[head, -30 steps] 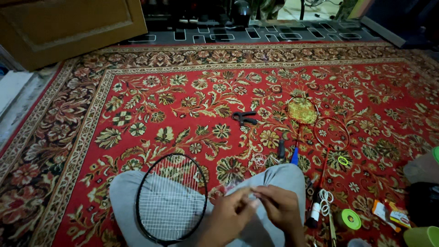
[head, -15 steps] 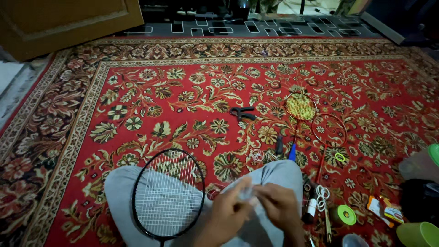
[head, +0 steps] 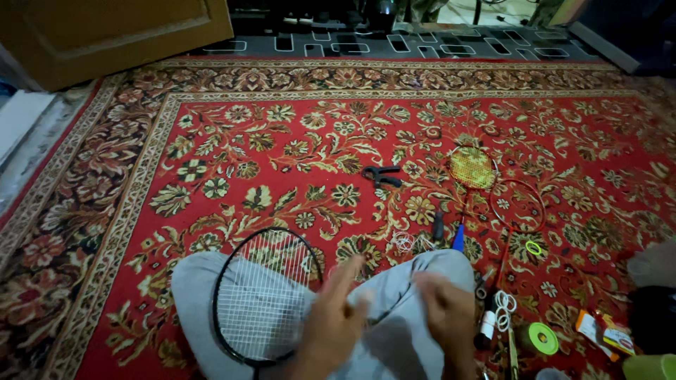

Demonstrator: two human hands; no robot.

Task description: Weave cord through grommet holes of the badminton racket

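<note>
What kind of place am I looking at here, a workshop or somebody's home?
Most likely a room in a home, with the person sitting on the floor. A red floral carpet covers it, a wooden door stands at the far left, and rackets and a tape roll lie loose on the carpet, not on a bench.

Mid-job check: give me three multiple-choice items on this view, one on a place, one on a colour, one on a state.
1. Where does the head of the black racket rest?
A. On the person's grey-clad knee
B. Against the wooden door
C. On the grey patterned mat

2. What colour is the tape roll by the right hand?
A. Blue
B. Green
C. White

3. How is the unstrung racket frame on the carpet?
A. Held in the left hand
B. Standing upright
C. Lying flat, apart from both hands

Answers: 1 A, its strung head overlaps the grey knee. 2 B, the roll is bright green. 3 C, it lies on the carpet beyond the knees, untouched.
</note>
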